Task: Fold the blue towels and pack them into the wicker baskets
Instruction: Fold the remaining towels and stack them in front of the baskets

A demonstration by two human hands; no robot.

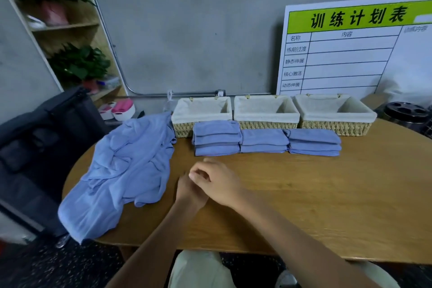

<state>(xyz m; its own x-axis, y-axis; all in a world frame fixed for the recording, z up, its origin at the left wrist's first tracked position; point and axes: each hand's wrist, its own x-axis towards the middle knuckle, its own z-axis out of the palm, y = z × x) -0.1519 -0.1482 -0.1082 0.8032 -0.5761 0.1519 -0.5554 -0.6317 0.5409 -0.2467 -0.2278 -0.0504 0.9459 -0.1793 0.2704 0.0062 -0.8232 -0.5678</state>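
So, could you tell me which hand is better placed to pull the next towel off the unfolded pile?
Probably the left hand: the unfolded pile lies on its side of the table. The right hand lies over it and would have to reach across.

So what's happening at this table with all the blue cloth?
A person is folding blue towels to pack into wicker baskets. Three stacks of folded towels sit in front of three lined baskets, which look empty. A heap of unfolded towels lies at the table's left end. Right now neither hand holds a towel: the right hand rests over the left hand in the middle.
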